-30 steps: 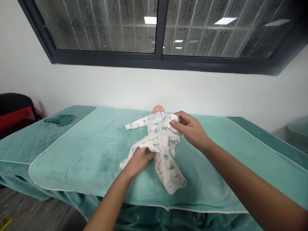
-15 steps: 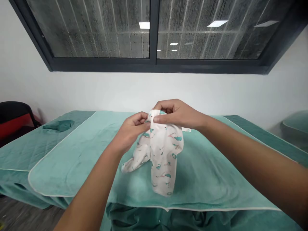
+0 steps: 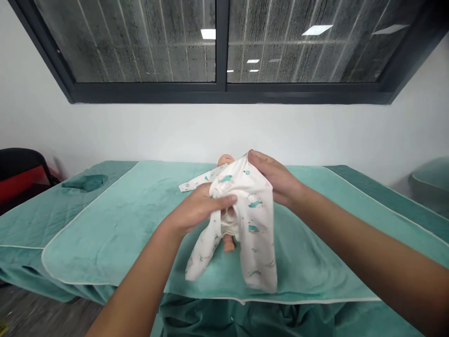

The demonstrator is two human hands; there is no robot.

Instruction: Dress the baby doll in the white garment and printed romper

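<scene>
One printed white garment hangs between the left hand, thumb over its edge, and the right hand, closed on its upper side; this grip apparently spreads the thin, limp cloth above the smooth-headed doll, lying on a teal plush cover.
</scene>
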